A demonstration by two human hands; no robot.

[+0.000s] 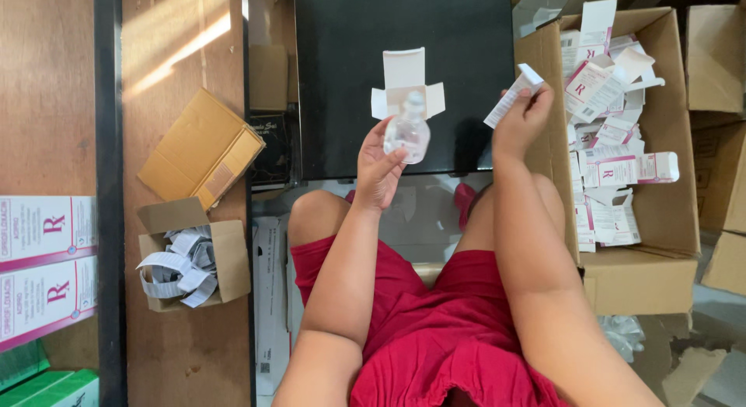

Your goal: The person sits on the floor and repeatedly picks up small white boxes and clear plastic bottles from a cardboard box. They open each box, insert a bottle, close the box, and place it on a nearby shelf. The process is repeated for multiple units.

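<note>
Head view: left hand (378,167) fingers clamped on a clear, rounded plastic bottle (407,133), held over the black table's (342,80) near edge below an open white carton (405,86). Right hand (522,119) fingers pinch a folded paper leaflet (511,97) beside a cardboard box (668,220) of flat cartons.

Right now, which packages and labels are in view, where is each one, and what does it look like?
Small open carton: on the black surface, white, flaps spread.
Clear bottle: in the left hand.
Folded leaflet: in the right hand, white.
Big cardboard box: at right, holding white-and-pink cartons.
Small cardboard box: at left, holding folded leaflets.
White-and-pink packs: far left edge.
</note>
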